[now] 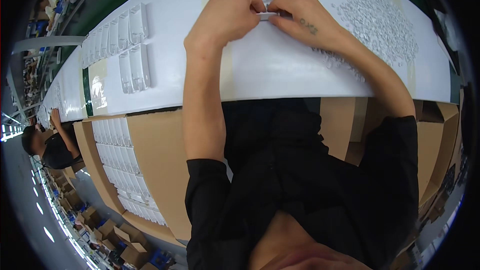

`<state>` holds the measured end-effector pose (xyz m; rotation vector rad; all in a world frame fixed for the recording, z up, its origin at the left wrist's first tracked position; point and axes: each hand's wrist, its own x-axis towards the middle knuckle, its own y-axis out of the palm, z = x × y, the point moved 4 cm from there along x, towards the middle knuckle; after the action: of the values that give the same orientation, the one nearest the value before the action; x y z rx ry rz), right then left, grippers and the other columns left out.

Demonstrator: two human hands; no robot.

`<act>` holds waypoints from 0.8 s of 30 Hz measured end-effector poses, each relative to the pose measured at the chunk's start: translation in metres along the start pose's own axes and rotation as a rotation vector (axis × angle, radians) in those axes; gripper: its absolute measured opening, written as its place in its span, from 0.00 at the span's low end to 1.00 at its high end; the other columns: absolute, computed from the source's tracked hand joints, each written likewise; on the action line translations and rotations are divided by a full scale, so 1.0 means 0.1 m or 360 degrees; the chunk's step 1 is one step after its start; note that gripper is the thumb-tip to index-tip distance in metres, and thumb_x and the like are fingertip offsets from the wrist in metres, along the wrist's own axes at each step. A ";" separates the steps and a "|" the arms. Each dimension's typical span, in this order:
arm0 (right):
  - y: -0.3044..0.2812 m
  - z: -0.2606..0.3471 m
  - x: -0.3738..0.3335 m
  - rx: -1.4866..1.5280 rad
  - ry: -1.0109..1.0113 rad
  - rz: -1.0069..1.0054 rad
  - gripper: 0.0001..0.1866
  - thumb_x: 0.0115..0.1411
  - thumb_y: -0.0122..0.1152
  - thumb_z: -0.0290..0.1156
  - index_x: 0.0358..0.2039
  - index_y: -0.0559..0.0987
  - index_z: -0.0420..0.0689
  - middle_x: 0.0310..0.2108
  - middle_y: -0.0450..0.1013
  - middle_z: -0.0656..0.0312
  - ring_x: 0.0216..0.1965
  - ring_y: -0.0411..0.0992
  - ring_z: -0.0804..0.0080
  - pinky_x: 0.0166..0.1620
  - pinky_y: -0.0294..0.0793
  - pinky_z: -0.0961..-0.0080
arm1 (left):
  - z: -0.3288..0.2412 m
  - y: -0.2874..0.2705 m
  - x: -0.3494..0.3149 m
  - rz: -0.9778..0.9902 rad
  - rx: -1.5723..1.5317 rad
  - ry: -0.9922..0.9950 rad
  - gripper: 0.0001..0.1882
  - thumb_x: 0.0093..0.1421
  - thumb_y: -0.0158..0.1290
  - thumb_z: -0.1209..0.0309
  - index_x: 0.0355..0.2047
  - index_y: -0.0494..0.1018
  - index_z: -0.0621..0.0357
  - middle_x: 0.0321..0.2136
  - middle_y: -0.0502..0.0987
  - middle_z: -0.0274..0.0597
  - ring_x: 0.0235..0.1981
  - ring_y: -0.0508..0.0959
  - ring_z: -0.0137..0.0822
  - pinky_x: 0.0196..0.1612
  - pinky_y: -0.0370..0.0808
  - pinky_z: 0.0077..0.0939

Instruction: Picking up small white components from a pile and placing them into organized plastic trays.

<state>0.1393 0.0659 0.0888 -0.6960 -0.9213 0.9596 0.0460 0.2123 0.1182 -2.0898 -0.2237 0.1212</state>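
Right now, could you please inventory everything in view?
Held piece: one, pale, between both hands
Small pieces: many, clear, table's right
Trays: several, clear, table's left
Boxed trays: many, pale, in left box
Table: one, white, under the hands
Left box: one, brown, table's near edge
Right cardboard: count unclear, brown, near edge
Distant boxes: several, brown, lower left
Co-worker: one, dark clothing, far left
Left hand: one, bare, at held piece
Right hand: one, tattooed, same place

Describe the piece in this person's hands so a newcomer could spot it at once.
Find the long white tabletop, then the person's bare left hand and bare right hand near the picture's top middle. They hold a pale, partly see-through plastic piece, mostly hidden. Unlike the clear, open plastic trays at left, it is in hand.
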 end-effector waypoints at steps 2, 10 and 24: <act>0.01 -0.07 -0.06 0.0035 0.0021 0.0038 0.13 0.60 0.64 0.28 0.45 0.80 0.41 0.33 0.74 0.60 0.31 0.70 0.69 0.36 0.71 0.73 | -0.06 0.07 0.03 0.0069 -0.0004 -0.0015 0.11 0.52 0.60 0.74 0.36 0.84 0.60 0.27 0.82 0.40 0.22 0.75 0.32 0.32 0.75 0.23; -0.15 0.03 -0.04 0.0999 0.0590 0.0020 0.14 0.62 0.61 0.28 0.48 0.81 0.41 0.27 0.76 0.61 0.23 0.72 0.78 0.24 0.69 0.84 | -0.07 0.11 -0.06 -0.0105 -0.0342 -0.0192 0.13 0.53 0.62 0.70 0.38 0.84 0.63 0.27 0.82 0.40 0.23 0.75 0.29 0.29 0.74 0.20; 0.11 -0.28 0.05 0.1714 0.0861 0.0054 0.14 0.63 0.58 0.27 0.48 0.80 0.39 0.21 0.75 0.60 0.16 0.69 0.79 0.18 0.68 0.87 | 0.00 0.17 -0.11 -0.0171 -0.0878 -0.0461 0.17 0.53 0.63 0.69 0.41 0.84 0.67 0.28 0.82 0.42 0.26 0.77 0.27 0.30 0.74 0.18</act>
<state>0.1618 0.0723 0.0687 -0.0167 0.1408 1.0536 0.0370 0.2011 0.1034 -2.5963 -0.5995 0.3287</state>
